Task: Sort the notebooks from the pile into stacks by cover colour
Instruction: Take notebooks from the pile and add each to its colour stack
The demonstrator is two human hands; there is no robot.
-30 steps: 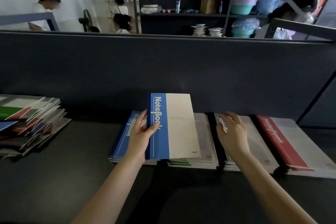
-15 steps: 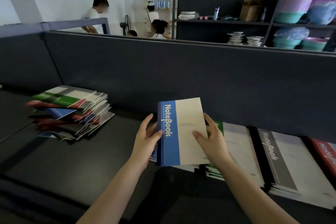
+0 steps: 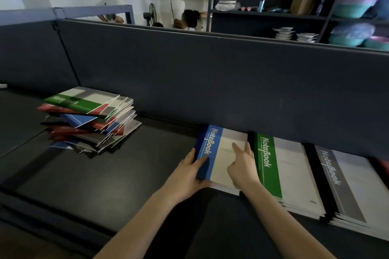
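A blue-banded notebook (image 3: pixel 212 149) lies flat on the blue stack against the partition. My left hand (image 3: pixel 187 172) grips its spine edge, thumb on the blue band. My right hand (image 3: pixel 242 166) rests on the cream part of the cover with the fingers straight. To the right lie a green stack (image 3: pixel 267 166), then a grey stack (image 3: pixel 336 181), and a sliver of the red stack (image 3: pixel 384 166) at the frame edge. The mixed pile (image 3: pixel 90 120) of green, red, blue and grey notebooks sits at the left, fanned and untidy, a green one on top.
All of it lies on a dark table (image 3: pixel 105 174) backed by a dark partition wall (image 3: pixel 210 82). Beyond the partition are people and shelving with bowls and tubs. A bare stretch of table separates the pile from the blue stack.
The blue notebook has come down from the air onto the blue stack. My right hand moved from the grey stack onto its cover. My view swung left.
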